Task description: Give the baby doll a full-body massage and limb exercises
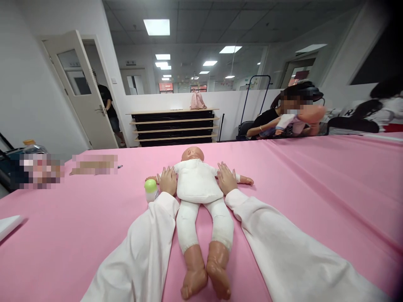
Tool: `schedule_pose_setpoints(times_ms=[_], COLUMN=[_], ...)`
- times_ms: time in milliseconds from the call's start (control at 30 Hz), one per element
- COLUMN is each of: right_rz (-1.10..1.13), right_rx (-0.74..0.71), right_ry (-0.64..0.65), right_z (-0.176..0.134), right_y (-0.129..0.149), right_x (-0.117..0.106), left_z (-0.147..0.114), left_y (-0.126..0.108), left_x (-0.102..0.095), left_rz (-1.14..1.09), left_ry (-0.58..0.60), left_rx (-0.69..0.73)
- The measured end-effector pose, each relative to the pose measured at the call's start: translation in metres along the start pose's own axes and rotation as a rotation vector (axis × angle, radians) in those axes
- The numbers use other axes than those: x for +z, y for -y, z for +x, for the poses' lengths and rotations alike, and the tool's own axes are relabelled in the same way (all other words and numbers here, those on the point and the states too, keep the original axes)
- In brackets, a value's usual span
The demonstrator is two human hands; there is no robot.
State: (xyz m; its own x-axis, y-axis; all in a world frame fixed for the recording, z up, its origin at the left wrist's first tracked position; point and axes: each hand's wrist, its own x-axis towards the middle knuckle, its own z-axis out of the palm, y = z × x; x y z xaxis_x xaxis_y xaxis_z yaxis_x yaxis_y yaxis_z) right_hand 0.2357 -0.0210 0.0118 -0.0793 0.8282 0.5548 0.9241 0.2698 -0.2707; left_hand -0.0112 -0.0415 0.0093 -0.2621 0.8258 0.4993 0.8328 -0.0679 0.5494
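A baby doll (199, 180) with a white cloth body lies on its back on the pink table cover (126, 226), feet toward me and arms spread out. My left hand (168, 180) rests flat over the doll's arm on the left, fingers stretched out. On the other side, my right hand (226, 178) lies over the other arm with its fingers extended and slightly apart. Just left of my left hand stands a small white bottle with a light green cap (151, 191), close to my sleeve. Neither hand is wrapped around anything.
Behind the table, a seated person (267, 121) holds another doll (296, 119). A second person (387, 100) sits farther right. Someone (108, 109) stands by the open door (78, 84). A low shelf (174, 128) carries a pink backpack (197, 101). A clear bottle (34, 147) stands far left.
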Motion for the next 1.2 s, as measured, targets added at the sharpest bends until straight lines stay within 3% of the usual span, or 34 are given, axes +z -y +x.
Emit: schedule_pose_setpoints(times_ms=[133, 200, 300, 433, 567, 633, 700, 800, 867, 933, 1133, 1200], right_rz=[0.097, 0.112, 0.082, -0.061, -0.065, 0.043, 0.142, 0.13, 0.074, 0.049, 0.02, 0.038], right_rx=[-0.234, -0.263, -0.22, -0.093, 0.067, -0.005, -0.175, -0.312, -0.277, -0.229, -0.052, -0.028], right_ry=[-0.088, -0.088, 0.003, 0.174, 0.044, -0.039, -0.065, 0.075, 0.159, 0.174, 0.124, 0.052], right_z=[-0.002, -0.002, -0.001, 0.001, 0.001, 0.001, 0.001, 0.002, 0.004, 0.005, 0.004, 0.002], right_y=[0.001, 0.001, 0.0, -0.001, -0.003, -0.003, -0.001, 0.005, 0.007, 0.007, -0.004, -0.002], right_x=[-0.005, -0.006, -0.003, 0.002, 0.001, -0.001, -0.002, 0.003, 0.008, 0.012, 0.007, 0.002], left_z=[0.0, -0.001, -0.002, 0.0, 0.003, 0.003, 0.002, -0.001, -0.002, -0.002, 0.001, 0.002], left_y=[0.0, -0.002, -0.003, 0.002, 0.007, 0.006, 0.002, -0.003, -0.005, -0.004, 0.002, 0.002], left_x=[-0.004, -0.006, -0.006, -0.002, 0.0, -0.001, -0.002, -0.002, -0.002, -0.001, -0.001, -0.002], left_rz=[-0.124, -0.122, -0.078, 0.032, 0.032, -0.059, -0.153, -0.177, -0.13, -0.075, 0.068, 0.044], left_ry=[-0.151, -0.154, -0.062, 0.018, -0.083, -0.134, -0.116, 0.065, 0.177, 0.213, 0.02, -0.068], left_rx=[0.133, 0.174, 0.149, -0.003, -0.124, -0.008, 0.194, 0.34, 0.311, 0.258, -0.076, -0.087])
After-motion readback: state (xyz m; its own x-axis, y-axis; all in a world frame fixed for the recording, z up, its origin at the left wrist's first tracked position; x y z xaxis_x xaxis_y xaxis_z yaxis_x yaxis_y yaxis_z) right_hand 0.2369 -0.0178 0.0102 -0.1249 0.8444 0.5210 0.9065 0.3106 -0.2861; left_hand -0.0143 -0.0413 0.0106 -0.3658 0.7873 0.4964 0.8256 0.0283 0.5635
